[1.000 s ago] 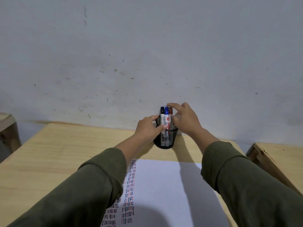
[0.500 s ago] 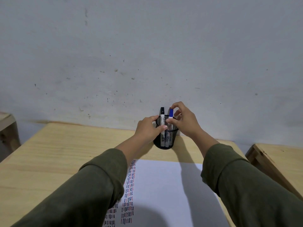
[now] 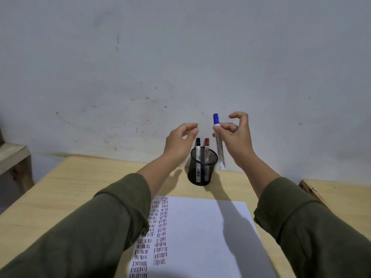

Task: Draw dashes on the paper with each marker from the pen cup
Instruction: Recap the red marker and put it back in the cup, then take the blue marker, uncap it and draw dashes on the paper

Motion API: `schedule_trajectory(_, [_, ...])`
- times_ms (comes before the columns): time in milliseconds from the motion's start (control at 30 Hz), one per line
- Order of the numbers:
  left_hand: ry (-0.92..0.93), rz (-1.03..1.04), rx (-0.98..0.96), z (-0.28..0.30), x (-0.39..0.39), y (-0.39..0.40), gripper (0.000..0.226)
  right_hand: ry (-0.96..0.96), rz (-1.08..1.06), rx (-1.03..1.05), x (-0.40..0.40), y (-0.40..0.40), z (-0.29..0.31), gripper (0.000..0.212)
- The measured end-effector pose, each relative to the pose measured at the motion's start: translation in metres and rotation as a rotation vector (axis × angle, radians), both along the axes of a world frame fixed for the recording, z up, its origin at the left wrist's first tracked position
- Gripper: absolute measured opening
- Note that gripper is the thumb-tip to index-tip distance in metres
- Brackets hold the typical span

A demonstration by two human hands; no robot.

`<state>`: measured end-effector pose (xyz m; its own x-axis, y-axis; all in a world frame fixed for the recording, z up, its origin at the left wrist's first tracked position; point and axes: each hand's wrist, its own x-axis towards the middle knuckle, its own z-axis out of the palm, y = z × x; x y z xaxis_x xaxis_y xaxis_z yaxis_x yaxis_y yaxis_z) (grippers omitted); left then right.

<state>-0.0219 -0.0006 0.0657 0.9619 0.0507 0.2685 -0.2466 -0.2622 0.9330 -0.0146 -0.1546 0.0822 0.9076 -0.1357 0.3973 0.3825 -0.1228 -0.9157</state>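
A black mesh pen cup (image 3: pixel 202 169) stands at the back of the wooden table, holding a black-capped marker (image 3: pixel 198 145) and a red-capped marker (image 3: pixel 207 144). My right hand (image 3: pixel 236 137) holds the blue-capped marker (image 3: pixel 218 145) upright, lifted clear above and to the right of the cup. My left hand (image 3: pixel 180 141) hovers just left of the cup with curled fingers, holding nothing. The white paper (image 3: pixel 200 233) lies in front, with columns of black, blue and red dashes along its left side.
The table (image 3: pixel 80 189) butts against a pale wall. Another wooden surface (image 3: pixel 341 197) sits at the right and a wooden ledge (image 3: pixel 12 157) at the left. My green sleeves cover part of the paper's left edge.
My right hand has pulled the blue marker up out of the cup. My left hand has let go of the cup and risen slightly.
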Motion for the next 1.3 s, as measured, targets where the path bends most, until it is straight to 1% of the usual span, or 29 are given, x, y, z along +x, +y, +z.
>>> schedule_trajectory(133, [0.083,-0.146,-0.112,0.018,-0.024,-0.002,0.031,0.051,0.152,-0.040,-0.031,0.011,-0.003,0.035])
schedule_trajectory(233, [0.144,-0.166,-0.199,0.020,-0.043,-0.001,0.029,0.077,0.213,-0.055,-0.058,0.016,-0.003,0.032])
schedule_trajectory(367, [0.215,-0.051,-0.399,0.018,-0.069,0.008,0.020,0.181,0.318,-0.084,-0.098,0.011,0.001,0.027])
schedule_trajectory(433, [0.237,0.038,-0.504,0.016,-0.080,0.012,0.020,0.220,0.381,-0.010,-0.116,0.004,0.001,0.026])
schedule_trajectory(500, [0.270,0.106,-0.574,0.014,-0.092,0.015,0.029,0.226,0.407,0.143,-0.131,0.001,-0.001,0.028])
schedule_trajectory(567, [0.289,0.129,-0.605,0.011,-0.107,0.014,0.029,0.209,0.388,0.281,-0.143,0.001,-0.005,0.018])
schedule_trajectory(633, [0.297,0.104,-0.628,0.007,-0.123,0.009,0.030,0.197,0.352,0.355,-0.153,0.007,-0.009,0.006])
schedule_trajectory(667, [0.295,0.076,-0.637,0.006,-0.131,0.005,0.029,0.196,0.340,0.386,-0.158,0.013,-0.011,0.005])
schedule_trajectory(733, [0.288,-0.004,-0.660,0.003,-0.145,-0.001,0.022,0.195,0.320,0.437,-0.166,0.024,-0.015,0.007])
schedule_trajectory(800, [0.271,-0.087,-0.685,0.000,-0.157,-0.004,0.013,0.190,0.309,0.505,-0.171,0.034,-0.016,0.013])
schedule_trajectory(900, [0.227,-0.172,-0.695,-0.005,-0.164,0.000,0.019,0.216,0.314,0.629,-0.176,0.042,-0.015,0.023])
schedule_trajectory(1033, [0.172,-0.242,-0.718,-0.003,-0.170,0.009,0.022,0.253,0.334,0.723,-0.181,0.052,-0.013,0.023])
schedule_trajectory(1100, [0.132,-0.223,-0.730,0.000,-0.175,0.010,0.020,0.252,0.340,0.747,-0.183,0.057,-0.013,0.023])
schedule_trajectory(1167, [0.099,-0.157,-0.749,0.003,-0.179,0.012,0.015,0.244,0.347,0.730,-0.184,0.061,-0.013,0.022])
schedule_trajectory(1300, [0.105,-0.045,-0.732,0.000,-0.177,0.013,0.014,0.213,0.347,0.701,-0.185,0.067,-0.014,0.020])
